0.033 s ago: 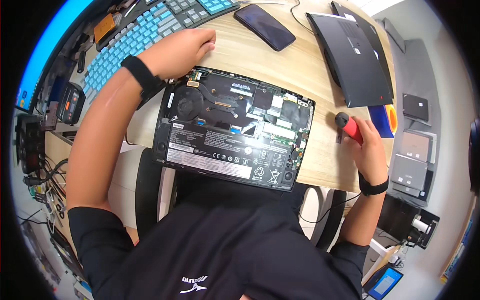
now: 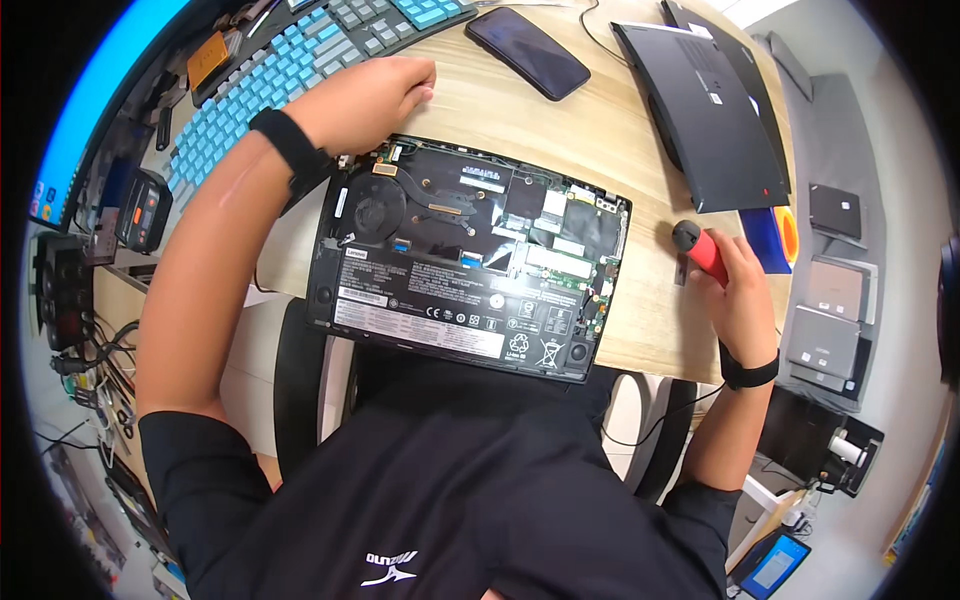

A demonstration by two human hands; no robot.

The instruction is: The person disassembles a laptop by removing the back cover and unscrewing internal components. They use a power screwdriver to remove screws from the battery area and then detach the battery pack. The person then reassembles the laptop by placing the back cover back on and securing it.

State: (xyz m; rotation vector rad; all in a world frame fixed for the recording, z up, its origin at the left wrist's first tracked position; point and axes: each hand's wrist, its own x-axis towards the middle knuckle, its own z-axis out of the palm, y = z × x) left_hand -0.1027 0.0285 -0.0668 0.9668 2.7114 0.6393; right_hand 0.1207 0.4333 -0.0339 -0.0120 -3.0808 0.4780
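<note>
An opened laptop (image 2: 445, 205), bottom side up, lies at the table's front edge with its circuit boards, fan and labelled black battery exposed. Just beyond its far left corner, my left hand (image 2: 375, 98) rests closed, fingers curled in; whether it holds anything is hidden. To the right of the laptop, my right hand (image 2: 748, 300) is wrapped round a red-handled tool (image 2: 708, 256) with a rounded black end, which looks like a power screwdriver. That black end points away from me and to the left. A thin dark strip (image 2: 681, 270) shows under the tool.
A blue-and-grey keyboard (image 2: 270, 110) stands at the far left. Beyond the laptop lies a dark phone (image 2: 530, 52). Black panels or closed laptops (image 2: 705, 110) are stacked at the far right, beside a blue and orange roll (image 2: 775, 240). A thin cord (image 2: 650, 430) hangs near my right wrist.
</note>
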